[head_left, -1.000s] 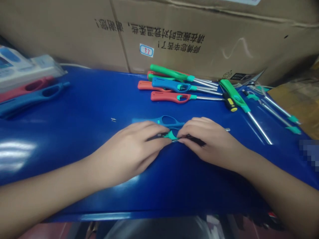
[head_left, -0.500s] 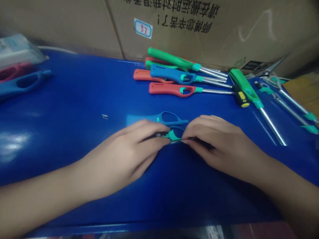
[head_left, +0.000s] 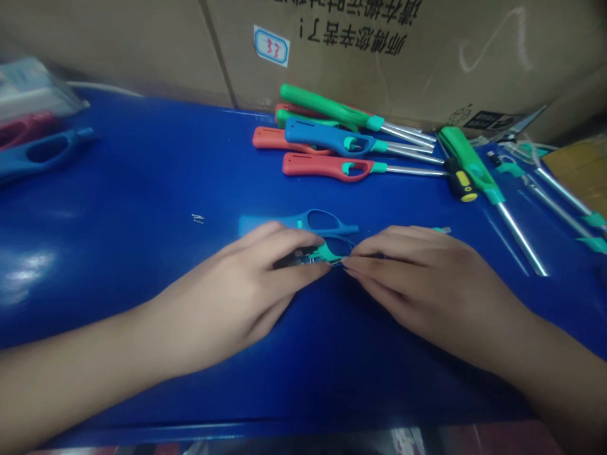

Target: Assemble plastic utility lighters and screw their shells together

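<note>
Both my hands rest on a blue table (head_left: 142, 189), fingers pinched together over a half-built lighter (head_left: 327, 253) with a teal trigger and a blue shell. My left hand (head_left: 246, 284) presses its handle end; my right hand (head_left: 417, 278) holds the side with the metal tube, whose teal tip (head_left: 443, 230) peeks out beyond my knuckles. Just behind lies a loose blue handle shell (head_left: 303, 222), flat on the table.
A pile of finished lighters (head_left: 341, 142) in green, blue and red lies at the back. A screwdriver (head_left: 458, 180), a green lighter (head_left: 478, 174) and loose metal tubes (head_left: 554, 196) lie right. Two tiny screws (head_left: 198, 218) sit left of centre. Handle shells (head_left: 38, 148) far left; cardboard boxes (head_left: 379, 50) behind.
My head has tipped down a little, so everything sits higher in view. My right hand's fingers have flattened and slid slightly along the lighter. The left hand has hardly moved.
</note>
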`<state>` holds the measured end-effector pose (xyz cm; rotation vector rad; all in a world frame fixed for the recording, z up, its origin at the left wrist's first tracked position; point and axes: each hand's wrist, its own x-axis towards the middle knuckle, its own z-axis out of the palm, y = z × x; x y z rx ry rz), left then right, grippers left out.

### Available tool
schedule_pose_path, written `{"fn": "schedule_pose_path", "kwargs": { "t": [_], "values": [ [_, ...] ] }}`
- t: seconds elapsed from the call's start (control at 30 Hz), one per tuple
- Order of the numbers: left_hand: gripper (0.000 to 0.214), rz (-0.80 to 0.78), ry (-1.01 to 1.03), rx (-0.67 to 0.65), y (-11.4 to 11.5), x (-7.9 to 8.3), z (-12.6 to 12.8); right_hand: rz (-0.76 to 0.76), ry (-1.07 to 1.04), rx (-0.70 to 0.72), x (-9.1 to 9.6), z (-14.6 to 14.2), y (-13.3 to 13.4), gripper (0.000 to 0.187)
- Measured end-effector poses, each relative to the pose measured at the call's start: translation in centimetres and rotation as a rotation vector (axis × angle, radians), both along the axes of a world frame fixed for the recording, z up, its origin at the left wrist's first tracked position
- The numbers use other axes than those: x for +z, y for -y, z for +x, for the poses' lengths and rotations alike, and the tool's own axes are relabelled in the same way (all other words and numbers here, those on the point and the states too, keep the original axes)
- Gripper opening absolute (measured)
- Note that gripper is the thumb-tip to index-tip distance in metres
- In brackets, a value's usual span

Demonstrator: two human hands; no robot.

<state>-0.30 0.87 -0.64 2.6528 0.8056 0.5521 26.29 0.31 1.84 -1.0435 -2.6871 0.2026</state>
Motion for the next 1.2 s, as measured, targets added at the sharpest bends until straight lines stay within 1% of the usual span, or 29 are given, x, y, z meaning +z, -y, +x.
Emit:
{"fn": "schedule_pose_path", "kwargs": {
  "t": [0.17,0.4,0.57,0.87,1.2],
  "values": [
    [0.038,-0.009,-0.001,0.009,0.1,-0.1,0.1,0.023,0.001,-0.008,-0.1,-0.2,0.1,0.023],
    [0.039,-0.026,-0.025,0.013,0.1,0.2,0.0,0.013,-0.041,-0.06,0.1,-0.8,1.0,0.023],
    [0.041,-0.035,-0.018,0.03,0.2,0.2,0.0,-0.032,-0.086,-0.116,-0.1,-1.0,1.5,0.019],
    [0.04,-0.024,-0.019,0.018,0.1,0.2,0.1,-0.116,-0.2,-0.193,-0.1,-1.4,1.5,0.018],
    [0.039,-0.03,-0.013,0.008,0.1,0.1,0.1,-0.062,-0.145,-0.169,-0.1,-1.5,1.8,0.018]
  ]
}}
